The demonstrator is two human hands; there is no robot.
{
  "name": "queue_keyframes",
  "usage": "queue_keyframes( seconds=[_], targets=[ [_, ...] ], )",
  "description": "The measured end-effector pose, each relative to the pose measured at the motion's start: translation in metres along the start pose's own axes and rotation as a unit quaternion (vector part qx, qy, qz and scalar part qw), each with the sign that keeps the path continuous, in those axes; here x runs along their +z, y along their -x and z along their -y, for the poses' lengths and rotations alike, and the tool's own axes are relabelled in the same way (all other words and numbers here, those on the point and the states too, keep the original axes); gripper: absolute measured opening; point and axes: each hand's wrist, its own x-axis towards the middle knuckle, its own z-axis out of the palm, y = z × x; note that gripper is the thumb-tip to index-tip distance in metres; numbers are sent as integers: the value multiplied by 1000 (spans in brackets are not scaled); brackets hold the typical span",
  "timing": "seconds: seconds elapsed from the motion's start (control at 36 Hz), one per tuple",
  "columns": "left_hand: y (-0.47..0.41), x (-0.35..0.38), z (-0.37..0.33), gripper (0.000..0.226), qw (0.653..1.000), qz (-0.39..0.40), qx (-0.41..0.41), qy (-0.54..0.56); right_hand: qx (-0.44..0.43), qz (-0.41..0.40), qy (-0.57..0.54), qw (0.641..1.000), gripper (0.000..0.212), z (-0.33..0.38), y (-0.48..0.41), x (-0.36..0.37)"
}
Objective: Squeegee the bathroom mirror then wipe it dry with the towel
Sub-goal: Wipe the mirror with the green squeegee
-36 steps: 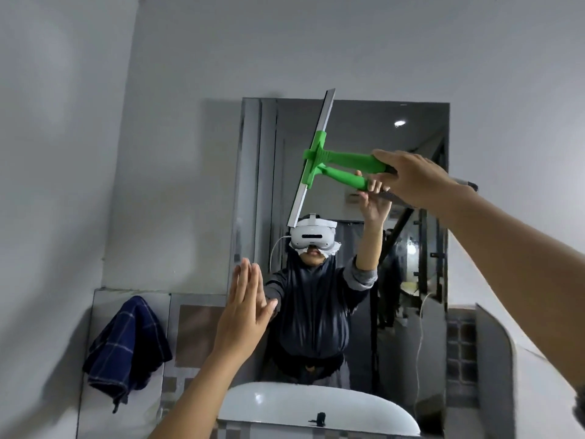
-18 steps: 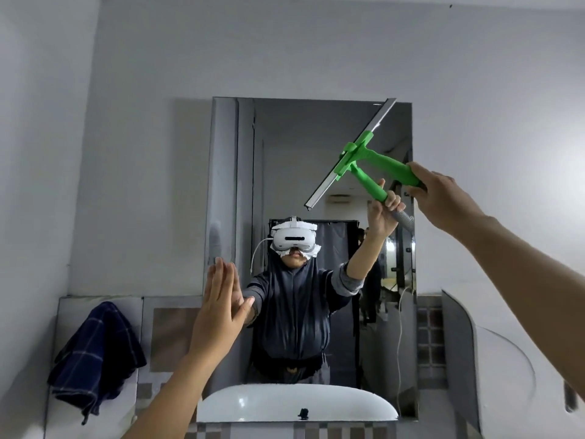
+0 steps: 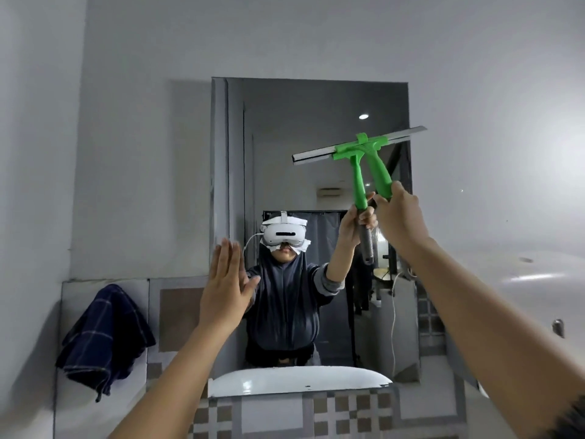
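Note:
The bathroom mirror (image 3: 316,122) hangs on the grey wall straight ahead and reflects a person wearing a white headset. My right hand (image 3: 400,217) grips the green handle of a squeegee (image 3: 378,167). Its metal blade lies nearly level against the mirror's upper right part, its right end past the mirror's edge. My left hand (image 3: 226,289) is raised flat, fingers together, over the mirror's lower left edge; contact cannot be told. A dark blue checked towel (image 3: 106,337) hangs on the tiled wall at the lower left.
A white basin (image 3: 297,380) sits below the mirror, above checked tiles (image 3: 348,407). A white rounded fixture (image 3: 522,280) bulges from the wall at the right.
My right hand has turned the squeegee from steeply slanted to nearly level and carried it lower on the mirror's right side. My view has shifted; the left hand keeps its raised pose.

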Motion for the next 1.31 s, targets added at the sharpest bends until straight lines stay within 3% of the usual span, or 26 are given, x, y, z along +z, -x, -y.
queue_keyframes(
  seconds=[0.31,0.53,0.81,1.08,1.31],
  targets=[
    [0,15,-24,90,999,17,34,24,126,-63,-138,980,26,42,28,36],
    [1,9,-14,88,997,34,58,25,131,-69,-169,974,29,88,40,69],
    [19,22,-7,84,997,36,60,33,46,-7,-109,993,23,117,61,94],
    [38,34,-15,76,999,12,8,48,-68,52,-35,996,19,78,65,86],
    [45,40,-26,75,998,2,-37,42,-161,78,90,980,38,45,53,53]
  ],
)
